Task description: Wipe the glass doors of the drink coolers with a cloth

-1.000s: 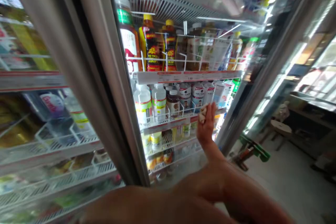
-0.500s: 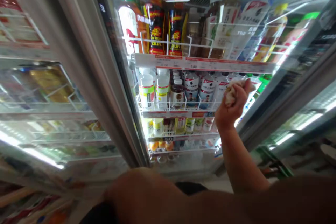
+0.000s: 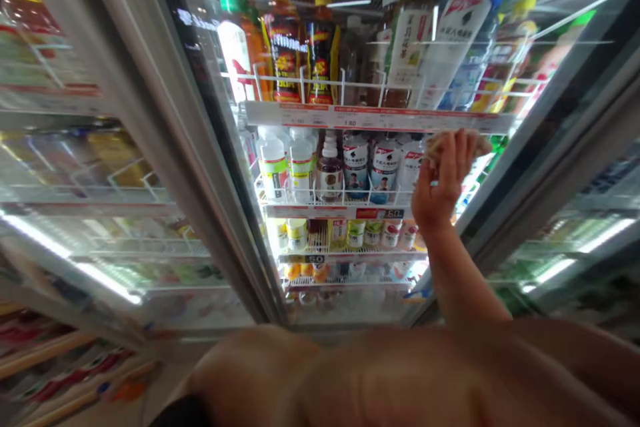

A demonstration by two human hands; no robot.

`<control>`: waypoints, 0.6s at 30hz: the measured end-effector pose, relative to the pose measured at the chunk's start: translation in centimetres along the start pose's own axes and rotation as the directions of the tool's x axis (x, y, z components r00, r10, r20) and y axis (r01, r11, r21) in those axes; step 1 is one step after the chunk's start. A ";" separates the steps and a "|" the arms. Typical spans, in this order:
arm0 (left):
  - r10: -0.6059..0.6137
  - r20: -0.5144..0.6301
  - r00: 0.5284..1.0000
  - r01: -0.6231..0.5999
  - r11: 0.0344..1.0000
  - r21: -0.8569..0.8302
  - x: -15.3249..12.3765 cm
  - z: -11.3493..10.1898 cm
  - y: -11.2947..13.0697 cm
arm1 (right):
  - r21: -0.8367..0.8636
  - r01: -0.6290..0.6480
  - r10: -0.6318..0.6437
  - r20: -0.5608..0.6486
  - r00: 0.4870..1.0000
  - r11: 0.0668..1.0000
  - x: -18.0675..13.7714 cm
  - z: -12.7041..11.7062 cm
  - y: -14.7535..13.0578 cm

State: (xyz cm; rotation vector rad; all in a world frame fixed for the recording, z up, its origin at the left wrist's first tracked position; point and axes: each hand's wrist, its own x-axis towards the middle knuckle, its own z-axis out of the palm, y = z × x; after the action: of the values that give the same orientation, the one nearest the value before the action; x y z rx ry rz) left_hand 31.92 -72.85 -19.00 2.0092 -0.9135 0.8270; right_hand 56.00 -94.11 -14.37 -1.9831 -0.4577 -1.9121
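Note:
My right hand is raised at the right of the view, fingers closed over a crumpled pale cloth. Edges of the cloth stick out above and on both sides of the fingers. Hand and cloth are against the glass door of a drinks fridge, just below the price strip. Behind the glass, bottles with white, red and blue labels stand nearest to the hand. My left hand is out of view.
Shelves behind the glass hold large bottles with yellow caps, clear bottles, and small cups. Metal door frames run along both sides. A rack of goods is at lower left. Blurred bare skin fills the bottom.
My right hand has gone from a bunched grip to fingers laid flatter over the cloth, a little higher on the glass. The view has shifted slightly.

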 end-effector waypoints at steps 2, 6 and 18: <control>-0.026 0.004 1.000 0.025 0.996 0.082 3.2 -0.4 -1.2 | 0.010 -0.029 0.029 -0.065 0.997 1.000 -0.3 0.0 0.2; 0.208 -0.153 0.966 -0.152 0.937 0.315 8.8 -0.1 -7.9 | 0.058 0.180 -0.188 0.221 0.957 0.982 -4.3 -0.5 -1.6; 0.387 -0.163 0.908 -0.046 0.477 0.878 9.0 -0.2 -20.3 | 0.112 -0.026 0.022 0.039 0.999 0.993 -6.6 0.0 -1.4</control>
State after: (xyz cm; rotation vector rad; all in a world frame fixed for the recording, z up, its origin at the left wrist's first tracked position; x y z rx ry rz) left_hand 53.14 -66.33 -19.37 2.4329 -0.5722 2.0584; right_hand 55.11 -92.77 -20.94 -1.9468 -0.5371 -1.7967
